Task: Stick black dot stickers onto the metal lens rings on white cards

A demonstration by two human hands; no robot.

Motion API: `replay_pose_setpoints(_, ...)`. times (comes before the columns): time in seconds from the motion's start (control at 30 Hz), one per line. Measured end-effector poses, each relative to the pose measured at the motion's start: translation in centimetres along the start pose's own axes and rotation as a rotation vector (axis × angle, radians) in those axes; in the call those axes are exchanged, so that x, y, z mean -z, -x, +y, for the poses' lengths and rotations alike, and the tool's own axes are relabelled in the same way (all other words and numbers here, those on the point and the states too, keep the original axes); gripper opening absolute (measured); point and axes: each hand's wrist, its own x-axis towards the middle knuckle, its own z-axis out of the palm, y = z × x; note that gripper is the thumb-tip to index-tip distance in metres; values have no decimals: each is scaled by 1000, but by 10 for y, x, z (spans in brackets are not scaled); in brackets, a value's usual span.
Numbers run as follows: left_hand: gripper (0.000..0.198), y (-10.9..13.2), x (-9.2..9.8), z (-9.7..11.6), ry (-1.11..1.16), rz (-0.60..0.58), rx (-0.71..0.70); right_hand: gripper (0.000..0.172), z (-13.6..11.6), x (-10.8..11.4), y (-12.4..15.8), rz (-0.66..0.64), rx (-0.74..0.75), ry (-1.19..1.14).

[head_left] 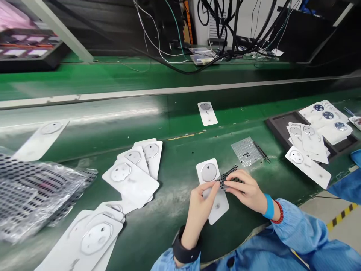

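A: What does each hand hold?

B: The left hand [199,201], thumb and forefinger closed together, pinches the left end of a thin, flexible sheet of black dots [230,172]; the right hand [248,190] pinches its right side.

A: And the sheet's position?

B: Over a white, round-cornered card with a grey disc [221,206], on the green worktop [177,165]. Dark, slender tweezers [262,152] lie beyond the right hand.
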Motion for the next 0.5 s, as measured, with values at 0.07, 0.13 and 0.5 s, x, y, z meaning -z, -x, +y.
replay_pose_setpoints(0.07,26,-1,-1,-2,52,19,10,20,-1,3,-2,-33,11,-34)
replay_pose_setpoints(0.13,26,0,0,-3,110,18,30,19,0,4,-4,-74,-25,-106)
replay_pose_setpoints(0.5,35,8,-12,-6,368,23,122,13,-8,-15,-17,65,-126,-173)
